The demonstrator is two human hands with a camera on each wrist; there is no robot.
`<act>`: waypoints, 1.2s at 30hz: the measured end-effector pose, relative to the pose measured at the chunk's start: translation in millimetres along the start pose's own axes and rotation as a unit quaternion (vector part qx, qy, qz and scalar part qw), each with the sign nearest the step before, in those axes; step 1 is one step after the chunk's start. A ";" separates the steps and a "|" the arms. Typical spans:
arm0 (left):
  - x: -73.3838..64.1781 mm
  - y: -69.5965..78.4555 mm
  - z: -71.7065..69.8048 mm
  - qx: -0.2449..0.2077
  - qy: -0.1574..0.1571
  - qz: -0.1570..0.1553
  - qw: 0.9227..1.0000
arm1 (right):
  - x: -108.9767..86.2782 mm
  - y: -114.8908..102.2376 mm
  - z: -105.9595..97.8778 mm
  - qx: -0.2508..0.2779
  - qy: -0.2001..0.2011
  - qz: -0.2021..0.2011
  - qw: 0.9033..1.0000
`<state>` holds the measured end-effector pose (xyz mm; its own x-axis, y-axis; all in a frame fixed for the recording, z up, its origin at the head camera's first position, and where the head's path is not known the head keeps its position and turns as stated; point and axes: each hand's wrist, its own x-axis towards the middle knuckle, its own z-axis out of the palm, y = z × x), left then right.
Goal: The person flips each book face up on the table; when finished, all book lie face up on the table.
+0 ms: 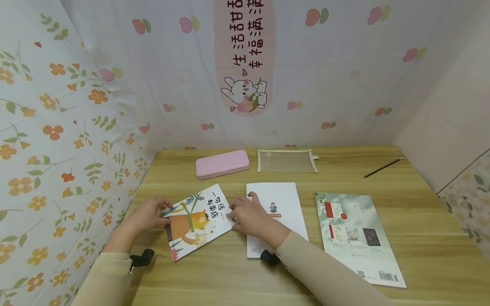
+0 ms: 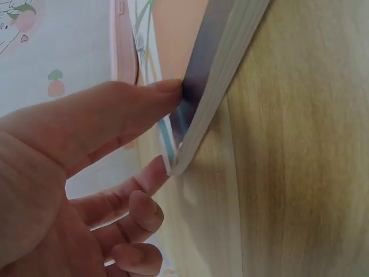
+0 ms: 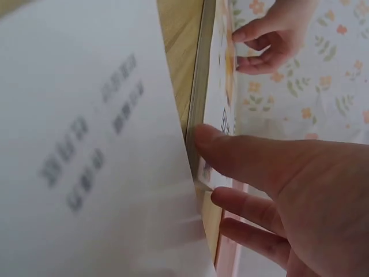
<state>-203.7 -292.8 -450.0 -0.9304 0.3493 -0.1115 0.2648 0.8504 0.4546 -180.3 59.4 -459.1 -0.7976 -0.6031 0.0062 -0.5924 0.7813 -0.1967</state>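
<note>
A picture book [image 1: 200,223] with an orange cartoon animal on its cover lies tilted at the left of the table. My left hand [image 1: 147,216] holds its left corner; in the left wrist view the thumb [image 2: 167,86] presses on the cover while the index finger is at the corner's edge. At the opposite corner, my right hand [image 1: 250,214] pinches the book, thumb [image 3: 210,138] against its page edge and fingers around the corner. Beneath the right hand and forearm lies a white booklet [image 1: 256,244], partly covered by them.
Behind the books are a pink pencil case [image 1: 223,164] and a mesh zip pouch [image 1: 287,161]. A pale green magazine [image 1: 356,238] lies to the right, with a dark pencil [image 1: 383,167] farther back. Patterned cloth [image 1: 183,76] hangs along the back and left sides.
</note>
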 end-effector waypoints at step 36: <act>-23.3 19.2 -8.0 -0.034 -0.115 0.035 0.992 | 51.6 14.1 1.0 0.032 0.039 0.136 0.989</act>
<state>-179.0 -287.7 -431.6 -0.8257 0.4941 -0.2722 0.3018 0.7946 0.5268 -229.7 39.1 -462.5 -0.9344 -0.3557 0.0201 -0.3482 0.8999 -0.2625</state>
